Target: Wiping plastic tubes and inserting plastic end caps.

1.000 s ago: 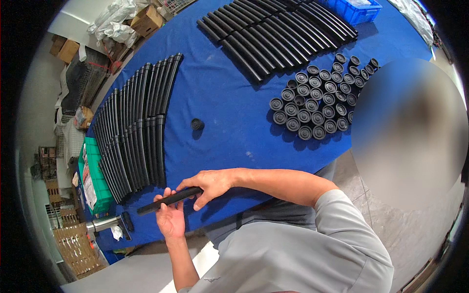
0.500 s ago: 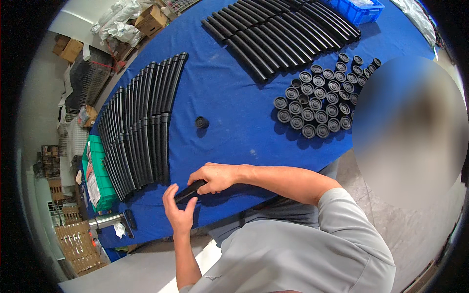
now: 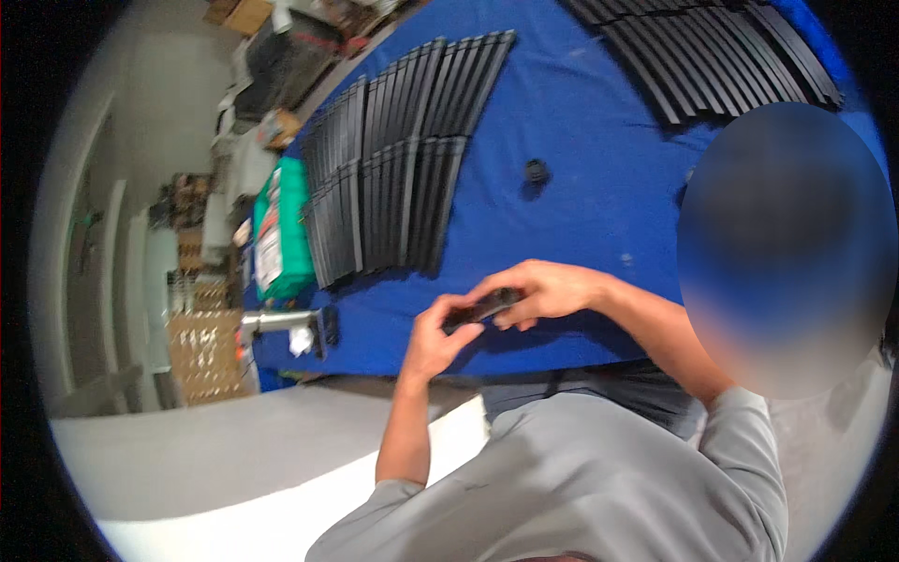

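Note:
A short black tube (image 3: 476, 313) is held between my two hands above the near edge of the blue-covered table. My left hand (image 3: 434, 339) is closed round its left end, fingers behind and thumb in front. My right hand (image 3: 543, 292) has its fingers curled at the other end, where a dark round end shows. Motion blurs the finer detail of the tube. Beyond my hands a single black ribbed cap (image 3: 535, 171) stands alone on the blue cloth (image 3: 581, 225).
Rows of long black tubes (image 3: 384, 178) lie at left, with more black tubes (image 3: 712, 61) at the far right. A green crate (image 3: 293, 229) and a metal cylinder on a black stand (image 3: 281, 319) are along the left edge. A blurred oval covers the right side.
The view has swung left, so the table's things appear farther right and higher. Both hands still hold the tube, and more of its right end shows by my right fingers.

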The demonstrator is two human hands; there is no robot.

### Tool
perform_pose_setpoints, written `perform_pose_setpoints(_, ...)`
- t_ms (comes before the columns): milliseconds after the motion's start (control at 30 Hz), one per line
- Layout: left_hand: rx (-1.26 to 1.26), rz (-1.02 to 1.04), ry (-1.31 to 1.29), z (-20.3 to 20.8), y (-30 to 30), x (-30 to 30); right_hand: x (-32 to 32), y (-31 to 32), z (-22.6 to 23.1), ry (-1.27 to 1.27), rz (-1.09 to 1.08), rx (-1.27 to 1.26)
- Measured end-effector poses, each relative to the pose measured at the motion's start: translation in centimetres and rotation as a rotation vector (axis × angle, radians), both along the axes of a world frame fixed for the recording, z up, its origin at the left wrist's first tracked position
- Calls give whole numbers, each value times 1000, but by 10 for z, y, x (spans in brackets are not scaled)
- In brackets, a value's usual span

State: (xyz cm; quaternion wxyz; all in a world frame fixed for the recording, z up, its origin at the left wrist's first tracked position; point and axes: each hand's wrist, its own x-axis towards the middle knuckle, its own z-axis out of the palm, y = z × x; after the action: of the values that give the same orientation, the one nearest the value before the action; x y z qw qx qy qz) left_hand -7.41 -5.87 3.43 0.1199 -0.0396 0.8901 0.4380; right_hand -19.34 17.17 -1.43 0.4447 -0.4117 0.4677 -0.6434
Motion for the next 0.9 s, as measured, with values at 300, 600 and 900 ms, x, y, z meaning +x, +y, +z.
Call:
perform_pose_setpoints(300, 109, -58, 98, 5, -3, 3, 1, -1, 10, -53, -4, -9)
perform_pose_setpoints(600, 30, -102, 64, 8, -5, -5, -1, -3, 4, -24, -47, -7)
perform_pose_setpoints(900, -152, -38, 181, -2, 6, -5, 1, -4, 0, -20, -79, -17)
